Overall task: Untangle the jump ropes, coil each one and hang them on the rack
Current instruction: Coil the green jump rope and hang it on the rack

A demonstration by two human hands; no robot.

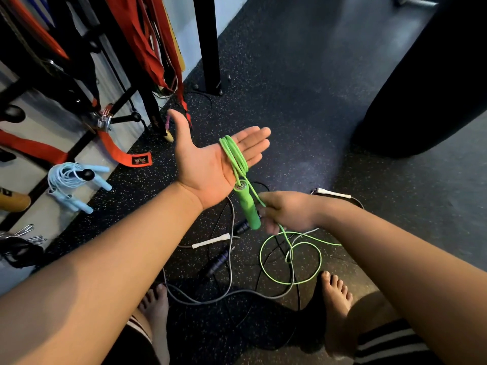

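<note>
Pinched in the right hand (287,210), the green jump rope (235,154) runs up to the left hand (208,167), held flat, palm up, fingers straight, several turns wound round them. Its green handle (247,206) hangs between the hands. Slack lies looped on the floor (316,88) beside a grey rope (200,301) and a black rope (217,260). A coiled blue jump rope (66,180) hangs on a rack peg (87,174) at the floor's left edge.

Dark speckled floor (303,88) is catching soft light at centre frame. A pale wall (226,6) is running along the upper left behind a black post (208,43), a dark bag (434,75) occupying the upper right.
</note>
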